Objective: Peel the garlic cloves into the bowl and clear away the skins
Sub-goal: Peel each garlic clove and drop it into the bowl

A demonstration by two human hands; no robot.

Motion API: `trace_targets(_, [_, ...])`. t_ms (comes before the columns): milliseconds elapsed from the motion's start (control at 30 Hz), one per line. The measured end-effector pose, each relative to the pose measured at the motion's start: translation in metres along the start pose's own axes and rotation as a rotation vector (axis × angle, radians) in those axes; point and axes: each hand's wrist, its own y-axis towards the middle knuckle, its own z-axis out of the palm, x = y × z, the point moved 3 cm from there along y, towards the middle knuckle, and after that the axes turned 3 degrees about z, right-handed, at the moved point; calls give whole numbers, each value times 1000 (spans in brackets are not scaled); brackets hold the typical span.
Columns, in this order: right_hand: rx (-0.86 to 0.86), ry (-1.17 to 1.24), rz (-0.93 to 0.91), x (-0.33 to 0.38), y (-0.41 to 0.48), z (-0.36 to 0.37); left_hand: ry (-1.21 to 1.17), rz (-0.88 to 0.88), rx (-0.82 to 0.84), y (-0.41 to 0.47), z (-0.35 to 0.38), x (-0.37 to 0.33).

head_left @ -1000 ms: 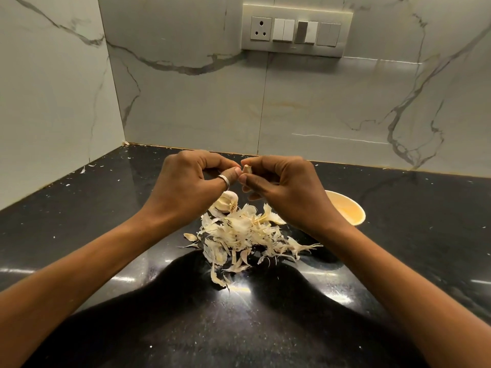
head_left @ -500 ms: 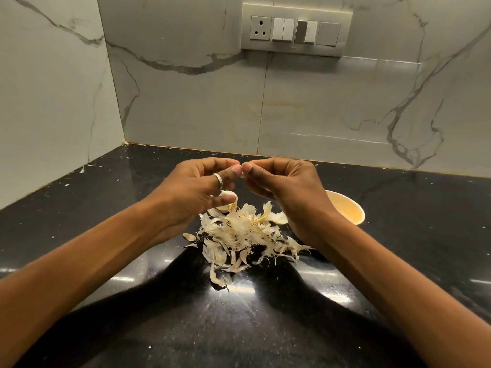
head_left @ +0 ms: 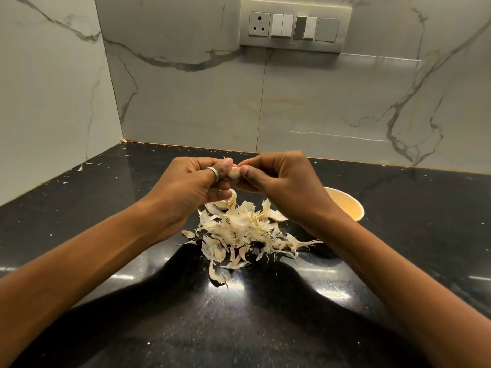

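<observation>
- A black desk (head_left: 425,235) meets a marble wall (head_left: 186,102) with a switch plate (head_left: 295,25); a pile of skins (head_left: 239,232) lies on the desk below the hands; a yellow bowl (head_left: 348,205) sits just behind the right wrist.
- The left hand (head_left: 191,187) and right hand (head_left: 284,187) both curl their fingers; together they pinch one garlic clove (head_left: 235,172) above the pile; the left one wears a ring (head_left: 214,172).
- The right arm hides part of the bowl; what is inside is hard to tell.
</observation>
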Motion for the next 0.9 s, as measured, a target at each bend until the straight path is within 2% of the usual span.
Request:
trace_targets(67, [-44,-226,-108,0,0,2,124,66,3,-1,0,0])
trace_targets(100, [-58,-260,-133,0,0,4,161,86,11,-2,1,0])
trace_targets(333, [-74,-281,-173,-3,-2,9,121,73,21,-4,7,3])
trace_targets(467, [-23,-403,-236,-1,-3,7,134,76,14,-3,6,3])
trace_targets(667, [34,-644,-343,3,-2,8,292,156,32,-3,2,4])
trace_targets(900, [173,-913,-364,2,-4,11,434,206,60,-2,2,4])
